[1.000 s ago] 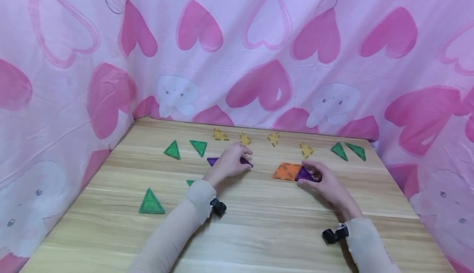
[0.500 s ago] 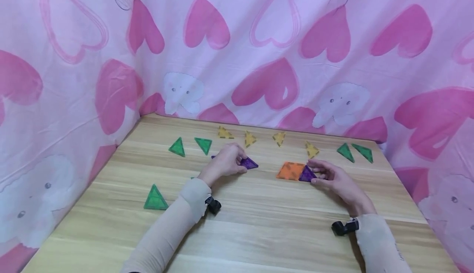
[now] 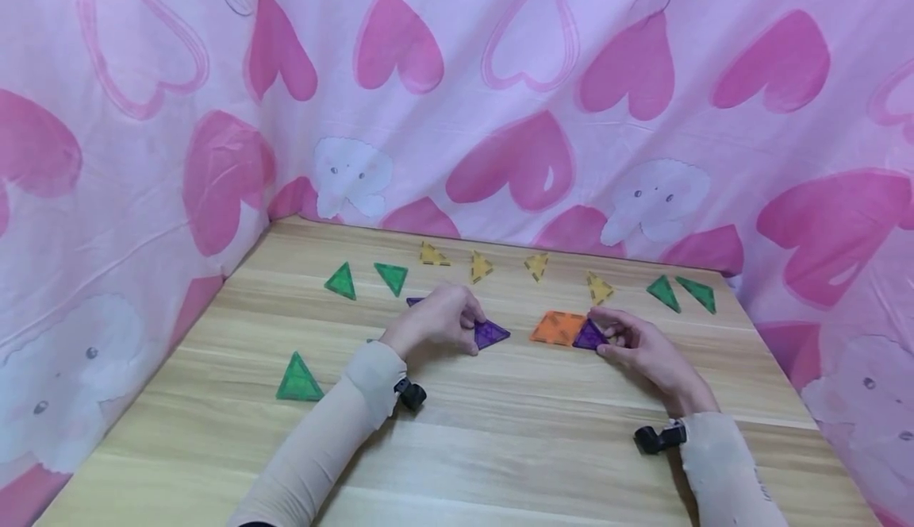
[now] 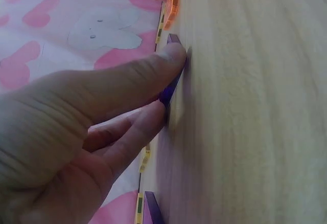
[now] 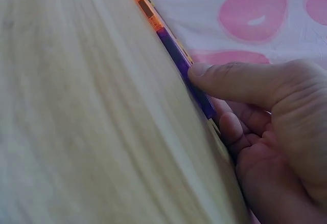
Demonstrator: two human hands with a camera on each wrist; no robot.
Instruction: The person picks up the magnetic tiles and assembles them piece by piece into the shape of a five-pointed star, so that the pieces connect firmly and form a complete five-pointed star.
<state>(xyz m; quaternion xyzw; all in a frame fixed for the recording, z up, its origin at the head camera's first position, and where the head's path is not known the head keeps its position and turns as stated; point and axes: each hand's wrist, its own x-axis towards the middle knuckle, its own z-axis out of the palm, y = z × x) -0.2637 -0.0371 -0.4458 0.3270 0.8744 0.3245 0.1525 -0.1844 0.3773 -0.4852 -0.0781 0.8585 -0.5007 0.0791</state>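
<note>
My left hand pinches a translucent purple triangular magnetic tile between thumb and fingers. In the left wrist view this purple tile is tilted and partly hidden behind the thumb. My right hand holds a second purple triangle by its right side, thumb at the near edge and a finger at the far corner. That triangle lies flat, its left edge against an orange square tile. In the right wrist view the orange tile and purple triangle sit edge to edge on the table.
Another purple tile is mostly hidden behind my left hand. Yellow triangles stand along the back of the wooden table. Green triangles lie at back left, back right and front left. A pink curtain surrounds the table.
My left hand has drawn its purple triangle rightward and nearer to me, toward the orange tile. My right thumb has slid off the second triangle's face to its edge. The view shifted slightly.
</note>
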